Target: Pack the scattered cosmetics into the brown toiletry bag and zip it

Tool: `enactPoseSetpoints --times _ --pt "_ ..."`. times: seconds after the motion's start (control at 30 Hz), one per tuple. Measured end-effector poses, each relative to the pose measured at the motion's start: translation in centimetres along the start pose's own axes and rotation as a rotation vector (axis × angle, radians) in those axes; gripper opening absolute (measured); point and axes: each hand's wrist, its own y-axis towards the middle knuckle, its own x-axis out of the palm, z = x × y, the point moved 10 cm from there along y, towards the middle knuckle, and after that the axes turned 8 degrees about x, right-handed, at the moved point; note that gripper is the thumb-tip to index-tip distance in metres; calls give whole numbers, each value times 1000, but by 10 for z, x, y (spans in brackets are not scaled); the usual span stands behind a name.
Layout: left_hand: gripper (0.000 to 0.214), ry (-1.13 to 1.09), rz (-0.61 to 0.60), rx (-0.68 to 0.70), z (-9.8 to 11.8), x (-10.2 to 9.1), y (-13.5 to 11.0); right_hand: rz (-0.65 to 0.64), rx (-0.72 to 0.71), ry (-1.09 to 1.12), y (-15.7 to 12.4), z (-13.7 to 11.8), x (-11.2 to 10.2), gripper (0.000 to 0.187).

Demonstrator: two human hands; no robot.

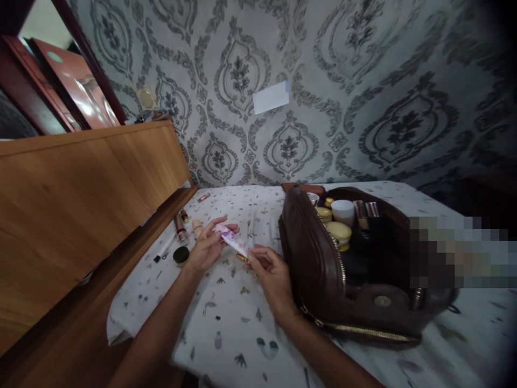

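Seen from my remote station, over the bed: my left hand (208,245) closes its fingers round the upper end of a pink-and-white tube (231,241), while my right hand (272,275) pinches its lower, gold-tipped end. The tube hangs tilted just above the patterned sheet (226,328), between the wooden headboard (81,188) and an open brown bag (315,258) packed with jars (339,231).

Bedroom in a home: damask-patterned wallpaper (363,108), bed with printed sheet (230,318), wooden headboard (81,183), open brown cosmetics bag (323,269) of jars.
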Motion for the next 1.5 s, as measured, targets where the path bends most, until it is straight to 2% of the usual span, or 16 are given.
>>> enactPoseSetpoints --times 0.1,0.23,0.43,0.57,0.67,0.83,1.0,1.17,1.33,1.5 --pt "38 -18 -8 -4 -1 1 0 19 27 -2 2 5 -3 38" --pt "30 -19 -17 -8 -4 1 0 39 -30 -87 -2 -1 -5 39" --pt "37 19 7 -50 -8 -2 -1 38 -147 -205 -11 -12 1 31" --pt "37 72 30 -34 -8 -6 0 46 -168 -278 -14 -15 2 30" --pt "36 87 27 -26 -9 -7 0 34 -141 -247 -14 -14 2 36" --pt "39 77 35 -8 -7 -6 0 60 -55 -78 -7 -3 -2 56" --pt "37 61 75 -18 -11 -12 2 3 18 -48 -3 5 4 31" --pt "33 70 139 -20 -15 -22 1 -24 18 -45 -9 3 7 23" --pt "35 149 170 32 -1 -18 5 -33 20 13 -10 1 7 26" --pt "35 240 143 55 21 1 25 -11 60 63 -5 7 5 33"
